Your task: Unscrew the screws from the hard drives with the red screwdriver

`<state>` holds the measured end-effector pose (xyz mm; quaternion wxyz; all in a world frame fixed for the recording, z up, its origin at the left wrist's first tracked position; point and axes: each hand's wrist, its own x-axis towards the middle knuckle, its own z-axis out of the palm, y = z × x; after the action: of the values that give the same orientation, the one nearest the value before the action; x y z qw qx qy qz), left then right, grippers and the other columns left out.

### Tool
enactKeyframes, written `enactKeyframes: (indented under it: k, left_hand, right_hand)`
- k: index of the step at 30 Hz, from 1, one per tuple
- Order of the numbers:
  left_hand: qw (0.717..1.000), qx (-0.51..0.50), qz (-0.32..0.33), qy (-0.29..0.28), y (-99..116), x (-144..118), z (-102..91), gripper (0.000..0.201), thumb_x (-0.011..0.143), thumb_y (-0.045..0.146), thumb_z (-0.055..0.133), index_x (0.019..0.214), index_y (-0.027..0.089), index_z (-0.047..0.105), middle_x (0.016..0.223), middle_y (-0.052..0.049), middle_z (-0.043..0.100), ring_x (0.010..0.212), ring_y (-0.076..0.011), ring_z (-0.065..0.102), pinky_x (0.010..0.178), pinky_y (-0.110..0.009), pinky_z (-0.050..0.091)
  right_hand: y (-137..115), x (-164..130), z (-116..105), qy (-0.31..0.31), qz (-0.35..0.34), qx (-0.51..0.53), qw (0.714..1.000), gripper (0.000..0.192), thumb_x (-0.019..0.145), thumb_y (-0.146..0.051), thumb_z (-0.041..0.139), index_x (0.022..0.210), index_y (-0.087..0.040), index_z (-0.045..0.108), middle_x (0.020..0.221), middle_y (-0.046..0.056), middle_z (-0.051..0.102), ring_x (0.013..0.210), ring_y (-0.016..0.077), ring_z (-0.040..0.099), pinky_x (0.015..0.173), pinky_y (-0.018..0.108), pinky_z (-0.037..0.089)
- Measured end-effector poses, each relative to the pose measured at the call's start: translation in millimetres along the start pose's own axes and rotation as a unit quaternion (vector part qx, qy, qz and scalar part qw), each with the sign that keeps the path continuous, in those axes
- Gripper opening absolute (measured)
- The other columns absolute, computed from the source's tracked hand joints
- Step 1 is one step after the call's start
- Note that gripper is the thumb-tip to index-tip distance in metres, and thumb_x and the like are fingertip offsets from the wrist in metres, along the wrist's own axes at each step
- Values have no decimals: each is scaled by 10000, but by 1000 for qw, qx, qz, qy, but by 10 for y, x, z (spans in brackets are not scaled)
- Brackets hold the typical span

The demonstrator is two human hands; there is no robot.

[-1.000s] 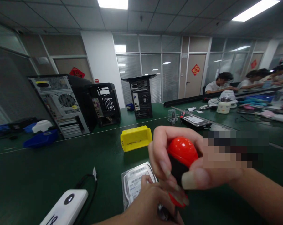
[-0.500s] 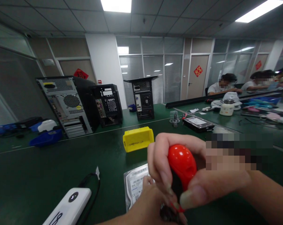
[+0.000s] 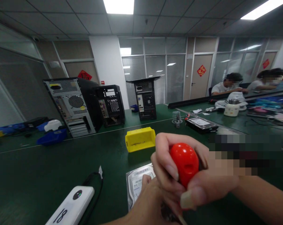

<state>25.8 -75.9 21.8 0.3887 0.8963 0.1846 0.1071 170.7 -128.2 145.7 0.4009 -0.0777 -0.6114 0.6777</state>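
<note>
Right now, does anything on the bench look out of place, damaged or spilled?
Nothing looks spilled or broken. The right hand grips a red-handled screwdriver over the hard drive, which lies flat under the left hand. The yellow bin sits upright. The computer cases behind have their side panels off, but stand squarely.

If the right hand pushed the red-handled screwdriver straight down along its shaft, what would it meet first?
Probably the silver hard drive lying flat on the green table. The right hand grips the red-handled screwdriver above it, but the left hand hides the tip, so contact is unclear.
</note>
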Motion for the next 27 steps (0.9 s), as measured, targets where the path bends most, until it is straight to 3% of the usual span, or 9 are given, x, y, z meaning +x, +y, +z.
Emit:
enactKeyframes:
  k: [5,11,15,18,22,27]
  left_hand:
    - [1000,3,-3,8,-45,17,8,496,588,490,882,1020,304,725,1114,4,705,1197,-327,515,1107,-505,268]
    - [1000,-29,7,7,-70,-3,1,249,651,395,859,761,215,728,958,9,730,1062,-269,593,1070,-459,309]
    - [992,-118,-42,-3,-80,-50,20,259,665,417,849,820,230,759,894,5,728,1035,-258,611,978,-386,397]
    - [992,-119,-49,-7,-49,-60,1,243,675,434,840,814,247,769,852,9,721,1024,-253,609,963,-376,405]
    - [997,-66,-26,-13,16,-35,-60,201,665,387,854,793,253,778,948,11,719,1069,-257,584,999,-380,377]
    - [997,-53,-53,-9,20,-19,-75,213,643,299,873,824,234,781,1051,7,702,1025,-233,603,1027,-378,351]
  right_hand:
    - [-7,-3,-10,5,28,-26,999,245,802,-295,747,865,-151,559,743,-20,559,588,78,513,592,228,471]
    - [2,26,-14,2,-49,-21,999,205,840,-283,709,832,-163,543,658,-45,530,505,73,513,545,234,492]
    - [50,49,-36,7,-79,-5,997,188,859,-273,672,807,-168,525,610,-58,520,455,51,478,468,181,453]
    - [106,74,-58,0,-100,8,995,148,891,-221,601,783,-162,517,567,-64,499,412,42,445,412,153,421]
    - [156,89,-69,-4,-96,26,995,160,900,-211,573,758,-164,518,513,-82,457,375,40,348,344,131,370]
    - [177,98,-72,21,-100,68,992,206,917,-194,521,713,-171,501,468,-95,415,345,37,301,325,113,335]
